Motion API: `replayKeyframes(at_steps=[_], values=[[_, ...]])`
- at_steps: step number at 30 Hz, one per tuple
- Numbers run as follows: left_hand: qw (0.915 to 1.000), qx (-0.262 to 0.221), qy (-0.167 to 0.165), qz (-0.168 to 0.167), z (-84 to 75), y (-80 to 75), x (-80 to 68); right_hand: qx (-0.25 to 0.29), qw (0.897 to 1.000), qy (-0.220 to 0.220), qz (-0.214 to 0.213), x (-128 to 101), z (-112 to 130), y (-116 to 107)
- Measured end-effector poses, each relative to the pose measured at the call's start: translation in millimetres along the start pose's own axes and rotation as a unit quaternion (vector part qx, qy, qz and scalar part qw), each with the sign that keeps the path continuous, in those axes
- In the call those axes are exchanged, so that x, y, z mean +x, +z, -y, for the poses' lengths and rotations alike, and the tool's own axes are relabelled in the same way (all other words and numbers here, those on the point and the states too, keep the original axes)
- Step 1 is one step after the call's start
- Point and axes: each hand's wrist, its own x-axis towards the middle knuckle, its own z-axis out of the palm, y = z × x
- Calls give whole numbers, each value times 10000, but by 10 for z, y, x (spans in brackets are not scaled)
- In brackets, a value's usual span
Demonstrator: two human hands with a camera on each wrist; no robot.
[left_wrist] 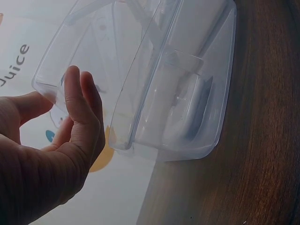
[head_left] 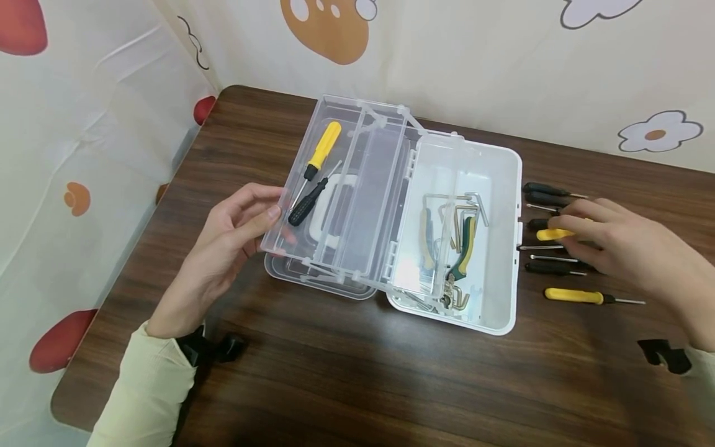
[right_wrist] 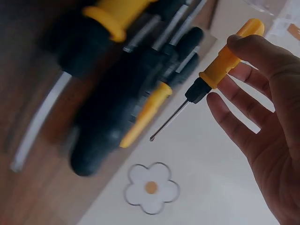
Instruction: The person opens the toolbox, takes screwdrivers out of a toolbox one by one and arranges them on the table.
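Observation:
A clear plastic toolbox (head_left: 505, 248) stands open on the brown table, its fold-out tray (head_left: 368, 186) swung out to the left. In the tray lie a yellow-handled screwdriver (head_left: 323, 149) and a black-handled one (head_left: 307, 203). My left hand (head_left: 270, 220) pinches the tray's near left corner (left_wrist: 47, 91), thumb on top and fingers (left_wrist: 79, 103) underneath. Right of the box, my right hand (head_left: 564, 231) pinches a small yellow-handled screwdriver (right_wrist: 225, 61) just above a row of others; it shows in the head view too (head_left: 553, 234).
Several black-handled screwdrivers (head_left: 544, 189) and a yellow-handled one (head_left: 575, 296) lie on the table right of the box. Hex keys and green-handled pliers (head_left: 463, 248) lie in the box's base. A patterned curtain hangs behind and on the left.

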Motion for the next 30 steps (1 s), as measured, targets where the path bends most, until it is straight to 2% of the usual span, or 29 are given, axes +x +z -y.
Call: replayKeyframes(at_steps=[9, 12, 20, 30], values=[[10000, -36, -17, 0, 10, 0, 4, 131, 9994, 168, 270, -75, -76, 214], [10000, -40, -22, -15, 6, 2, 4, 121, 9996, 164, 202, -83, -90, 235], [10000, -23, -11, -25, 0, 8, 2, 60, 9976, 502, 471, -67, -56, 227], [10000, -1, -32, -42, -3, 7, 0, -25, 9977, 530, 413, -54, -37, 250]])
